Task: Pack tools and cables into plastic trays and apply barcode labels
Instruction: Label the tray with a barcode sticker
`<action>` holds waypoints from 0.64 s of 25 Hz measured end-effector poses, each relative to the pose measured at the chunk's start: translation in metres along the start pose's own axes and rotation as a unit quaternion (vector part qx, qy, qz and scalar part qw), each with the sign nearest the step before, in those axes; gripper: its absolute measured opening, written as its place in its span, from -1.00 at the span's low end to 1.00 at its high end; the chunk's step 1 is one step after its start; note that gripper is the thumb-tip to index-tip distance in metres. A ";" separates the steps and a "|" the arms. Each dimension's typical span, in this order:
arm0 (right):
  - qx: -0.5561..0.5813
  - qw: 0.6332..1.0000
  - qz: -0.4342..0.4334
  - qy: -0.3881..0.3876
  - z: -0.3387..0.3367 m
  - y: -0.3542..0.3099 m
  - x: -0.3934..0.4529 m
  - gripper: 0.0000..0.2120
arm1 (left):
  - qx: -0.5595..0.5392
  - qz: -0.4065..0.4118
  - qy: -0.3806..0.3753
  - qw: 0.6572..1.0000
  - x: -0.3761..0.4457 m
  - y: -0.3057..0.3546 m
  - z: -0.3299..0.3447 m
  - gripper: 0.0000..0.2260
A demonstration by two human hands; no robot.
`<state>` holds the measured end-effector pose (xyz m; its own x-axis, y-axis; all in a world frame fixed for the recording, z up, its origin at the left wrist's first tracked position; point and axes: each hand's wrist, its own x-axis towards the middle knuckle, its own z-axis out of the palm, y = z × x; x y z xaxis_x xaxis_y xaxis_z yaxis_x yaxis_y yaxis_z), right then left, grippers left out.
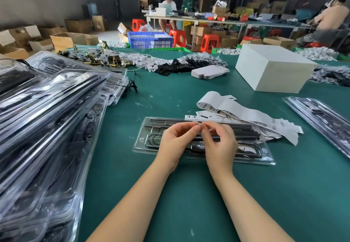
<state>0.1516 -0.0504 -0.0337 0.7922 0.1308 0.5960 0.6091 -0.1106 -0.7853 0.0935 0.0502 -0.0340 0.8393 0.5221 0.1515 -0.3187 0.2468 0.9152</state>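
Observation:
A clear plastic tray (144, 143) lies flat on the green table in front of me, holding black rods and a coiled black cable. Both hands hover over its middle. My left hand (176, 141) and my right hand (219, 145) pinch a small white barcode label (197, 122) between thumbs and fingertips, just above the tray's long rods. A curled strip of label backing paper (236, 109) and loose barcode labels (280, 126) lie right behind the tray.
A tall leaning stack of packed trays (47, 128) fills the left side. More packed trays (322, 120) lie at the right edge. A white box (272, 69), flat cartons (210, 72) and piles of small parts sit farther back. People work at distant tables.

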 end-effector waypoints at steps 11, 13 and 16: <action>-0.010 1.000 0.001 -0.023 0.000 0.002 -0.001 -0.88 | 0.022 -0.011 0.023 0.999 0.002 0.002 0.001 -0.88; -0.018 0.999 0.014 -0.029 0.001 0.002 -0.001 -0.84 | 0.012 -0.031 0.035 0.999 0.005 0.003 0.002 -0.85; -0.026 0.999 0.017 -0.036 0.002 0.002 -0.001 -0.80 | -0.047 -0.052 0.043 0.997 0.009 0.006 0.002 -0.82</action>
<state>0.1517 -0.0484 -0.0364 0.8093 0.1956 0.5539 0.5840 -0.1671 -0.7944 0.0999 0.0545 -0.0260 0.8305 0.5566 0.0213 -0.2752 0.3767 0.8845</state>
